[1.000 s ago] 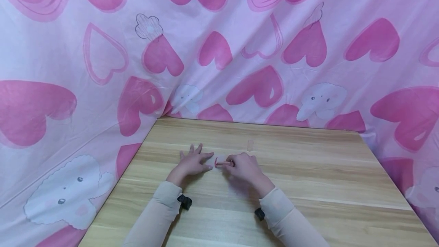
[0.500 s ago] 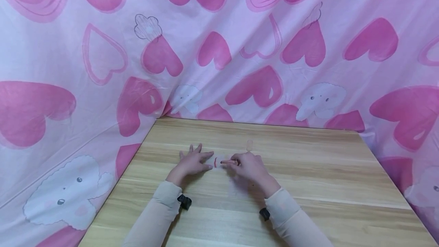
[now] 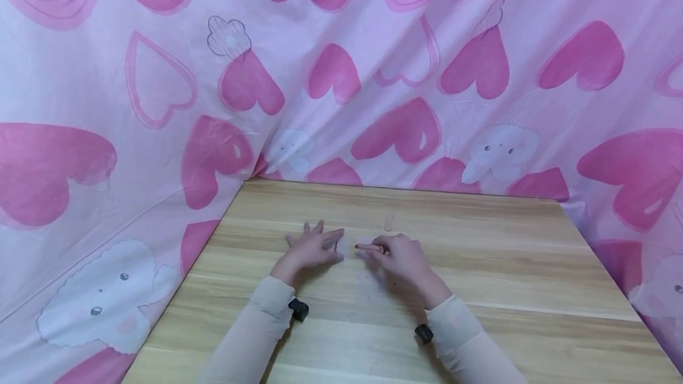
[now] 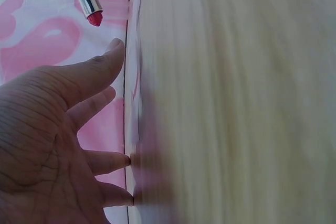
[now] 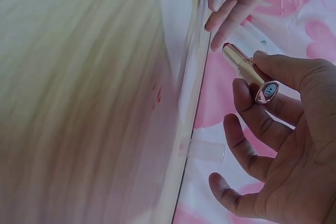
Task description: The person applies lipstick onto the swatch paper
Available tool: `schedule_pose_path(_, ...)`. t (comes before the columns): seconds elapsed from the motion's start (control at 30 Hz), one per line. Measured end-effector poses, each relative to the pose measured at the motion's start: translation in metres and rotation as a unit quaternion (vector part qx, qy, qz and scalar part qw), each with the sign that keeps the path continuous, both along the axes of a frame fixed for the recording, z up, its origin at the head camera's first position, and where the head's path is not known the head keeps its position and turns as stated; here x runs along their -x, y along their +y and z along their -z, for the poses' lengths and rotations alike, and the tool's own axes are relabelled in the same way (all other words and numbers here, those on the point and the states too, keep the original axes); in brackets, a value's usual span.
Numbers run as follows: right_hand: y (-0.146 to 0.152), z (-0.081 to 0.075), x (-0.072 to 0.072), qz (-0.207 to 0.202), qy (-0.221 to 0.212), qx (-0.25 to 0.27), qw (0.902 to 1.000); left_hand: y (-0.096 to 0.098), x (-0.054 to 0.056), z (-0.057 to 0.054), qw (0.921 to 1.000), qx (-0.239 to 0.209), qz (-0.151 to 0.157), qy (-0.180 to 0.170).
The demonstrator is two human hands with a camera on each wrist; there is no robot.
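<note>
My right hand pinches a lipstick between thumb and fingers. Its gold tube points left, and the red tip shows in the left wrist view, held clear of the tabletop. My left hand lies to the left with fingers spread, fingertips down at the surface. Between the hands is a small whitish sheet, its left part under the left thumb and index finger. A curved red stroke on it is partly hidden by those fingers.
A clear lipstick cap is on the wooden table beyond the right hand. A faint pale sheet with small red marks lies nearer me. Pink heart-patterned cloth hangs behind the table and along its sides.
The right hand has drawn the lipstick off the red stroke and away to the right. The left hand has shifted slightly right, its thumb and index finger now over the stroke.
</note>
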State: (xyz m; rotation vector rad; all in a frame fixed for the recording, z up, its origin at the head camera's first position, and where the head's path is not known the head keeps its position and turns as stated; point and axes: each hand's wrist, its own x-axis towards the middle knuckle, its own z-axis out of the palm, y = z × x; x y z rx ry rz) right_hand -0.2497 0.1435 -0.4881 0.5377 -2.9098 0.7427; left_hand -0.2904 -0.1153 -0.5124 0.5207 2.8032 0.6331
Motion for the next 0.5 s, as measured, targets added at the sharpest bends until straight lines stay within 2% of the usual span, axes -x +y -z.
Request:
schedule_pose_path(0.23, 0.018, 0.007, 0.001, 0.018, 0.010, 0.019, 0.9996, 0.017, 0.001, -0.005, 0.9999, 0.011, 0.001, 0.008)
schedule_pose_path(0.5, 0.030, 0.008, -0.003, 0.029, 0.007, 0.020, 0.9994, 0.031, 0.000, 0.000, 0.9999, 0.009, 0.011, 0.002)
